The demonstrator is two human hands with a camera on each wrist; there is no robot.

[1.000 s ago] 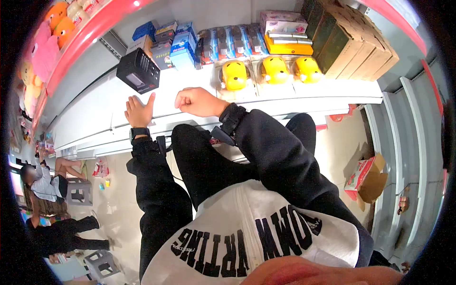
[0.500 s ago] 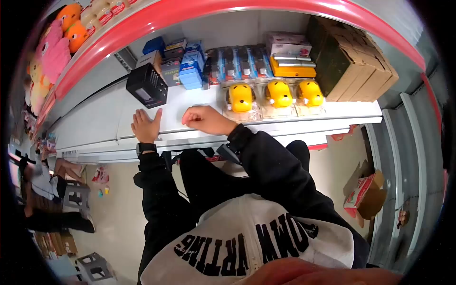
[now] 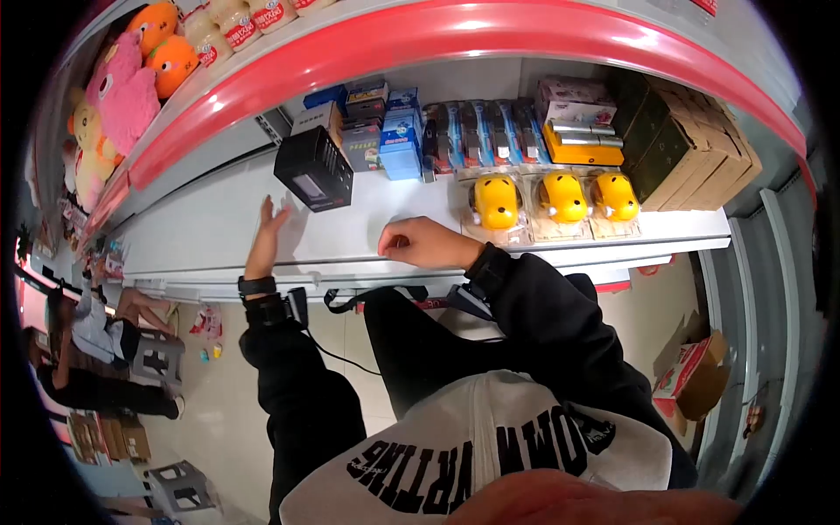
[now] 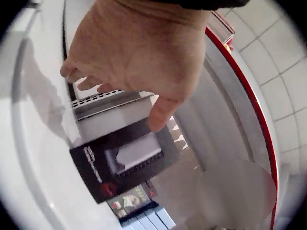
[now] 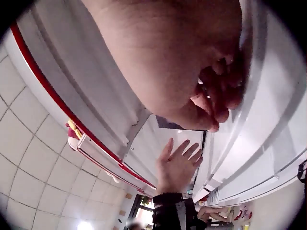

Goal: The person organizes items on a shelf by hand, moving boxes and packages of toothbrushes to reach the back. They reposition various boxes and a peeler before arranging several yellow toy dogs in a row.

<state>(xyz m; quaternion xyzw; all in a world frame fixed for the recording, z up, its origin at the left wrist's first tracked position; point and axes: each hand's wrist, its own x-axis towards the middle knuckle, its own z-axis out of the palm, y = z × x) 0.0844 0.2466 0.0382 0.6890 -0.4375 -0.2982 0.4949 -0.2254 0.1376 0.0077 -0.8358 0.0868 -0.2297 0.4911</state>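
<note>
A black box (image 3: 313,171) with a pale panel on its front stands at the left of the white shelf (image 3: 201,206). My left hand (image 3: 266,234) is raised beside it to the left, fingers extended and nothing in them. In the left wrist view, the thumb of that hand (image 4: 139,52) overlaps the edge of the box (image 4: 96,177). Over the shelf's front edge is my right hand (image 3: 426,242), its fingers loosely curled around nothing visible. The right wrist view shows these bent fingers (image 5: 223,98) low over the white surface.
Blue boxes (image 3: 401,144) and packaged toothbrushes (image 3: 481,131) stand behind. Yellow dog-faced items (image 3: 497,203) sit in clear packs to the right, with cardboard boxes (image 3: 700,157) at the far right. A red-edged upper shelf (image 3: 437,48) overhangs. People sit at the far left.
The head view has shifted, so the shelf appears further right. My left hand has moved left of the black box and turned onto its side. The right hand keeps its loosely curled pose.
</note>
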